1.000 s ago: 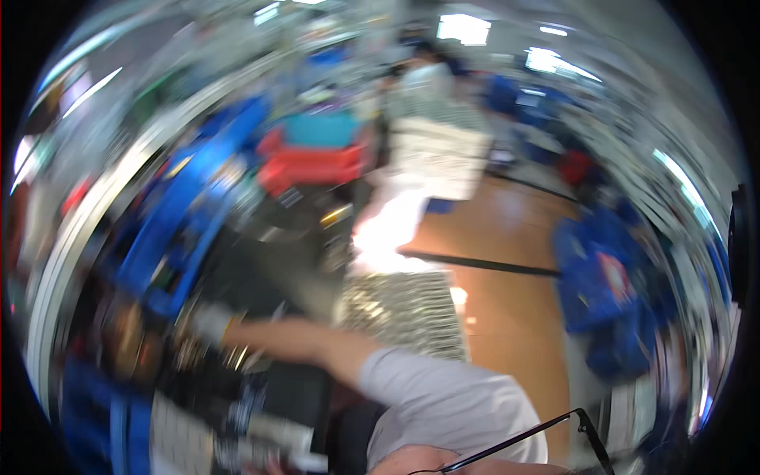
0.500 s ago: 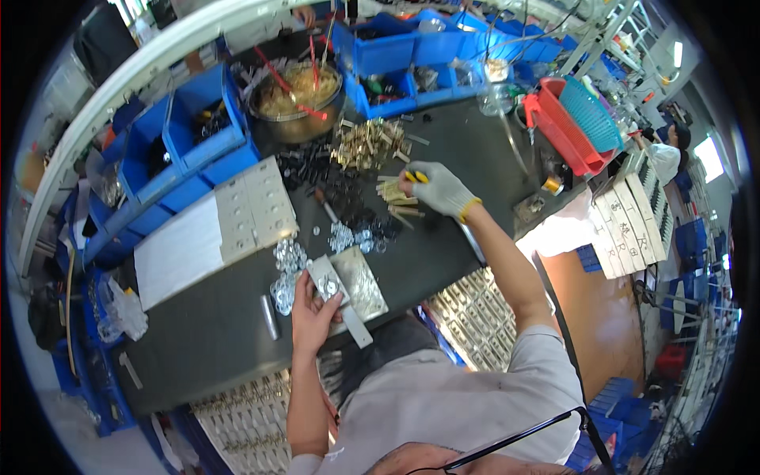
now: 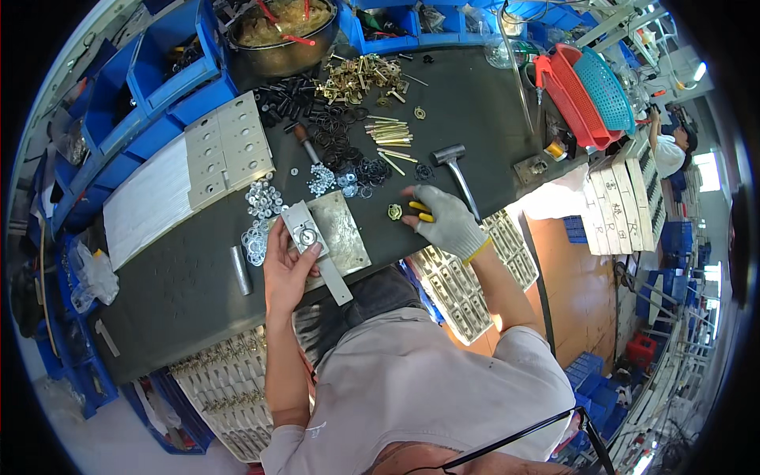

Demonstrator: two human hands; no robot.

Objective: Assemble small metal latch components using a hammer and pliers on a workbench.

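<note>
My bare left hand [image 3: 286, 267] rests on a narrow metal bar [image 3: 315, 247] with a round ring seated on it, fingers steadying it on the dark workbench [image 3: 182, 285]. The bar lies against a flat steel plate [image 3: 342, 231]. My right hand [image 3: 445, 222], in a grey glove with yellow fingertips, pinches a small brass fitting [image 3: 394, 211] just right of the plate. A hammer [image 3: 457, 168] lies right beside that hand.
Heaps of silver washers [image 3: 261, 207], black rings [image 3: 348, 150], brass pins [image 3: 389, 131] and brass parts [image 3: 362, 75] cover the bench's far side. A drilled metal jig plate [image 3: 226, 146], blue bins [image 3: 162, 67], a metal bowl [image 3: 279, 32] and red and teal baskets [image 3: 590, 91] stand around. Another person [image 3: 671, 146] works at far right.
The view has swung from a blur across the room down onto the bench. My right hand has come back from the brass pins to a spot beside the plate, with a fitting in it.
</note>
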